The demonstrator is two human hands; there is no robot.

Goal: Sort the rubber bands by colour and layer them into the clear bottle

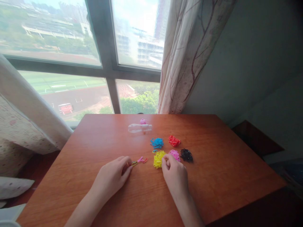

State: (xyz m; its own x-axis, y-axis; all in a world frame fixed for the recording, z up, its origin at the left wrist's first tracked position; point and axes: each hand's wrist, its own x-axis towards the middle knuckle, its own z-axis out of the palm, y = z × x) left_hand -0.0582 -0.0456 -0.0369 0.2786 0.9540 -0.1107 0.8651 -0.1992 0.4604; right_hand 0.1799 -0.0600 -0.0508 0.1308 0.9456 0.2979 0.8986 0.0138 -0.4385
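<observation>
Brown wooden table (213, 164), window (107, 34) behind. Right hand (176, 173): fingers curled at right edge of yellow rubber-band pile (157, 160); can't tell if a band is pinched. Left hand (115, 171): thumb and fingers pinching near end of short multicolour rubber-band chain (140, 160), lying left of yellow pile. Clear plastic bottle (139, 128) on its side, farther back. Blue pile (157, 142) behind yellow; red pile (174, 141) right of blue; black pile (187, 155) right of pink pile (175, 154).

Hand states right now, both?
Left hand: closed, pinching one end of the band chain.
Right hand: fingers closed at the yellow bands; can't tell if gripping any.
</observation>
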